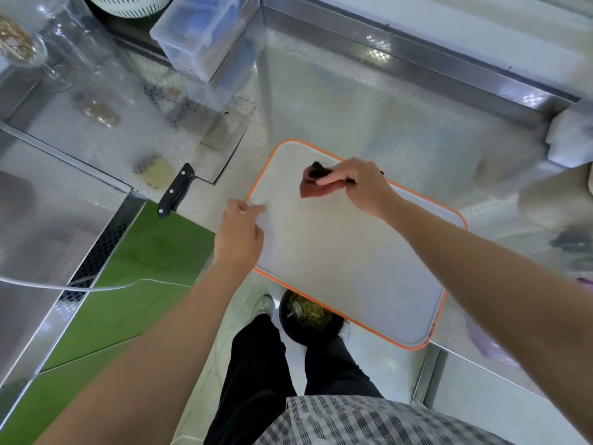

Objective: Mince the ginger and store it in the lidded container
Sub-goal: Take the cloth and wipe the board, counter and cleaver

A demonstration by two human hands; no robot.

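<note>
A white cutting board (353,268) with an orange rim lies on the steel counter, its near corner jutting past the counter's edge. My left hand (239,236) grips the board's left edge, thumb on top. My right hand (362,184) pinches a dark reddish cloth (309,187) and presses it on the board's far end. A cleaver (221,139) with a black handle lies on the counter left of the board. The clear lidded container (195,36) stands at the back left. No ginger shows on the board.
A black bin (305,316) holding scraps stands on the floor under the board's overhanging corner, between my feet. Glass jars (19,40) stand at the far left. A white cable (96,287) runs across the green cabinet front. A white object (571,139) sits at the right edge.
</note>
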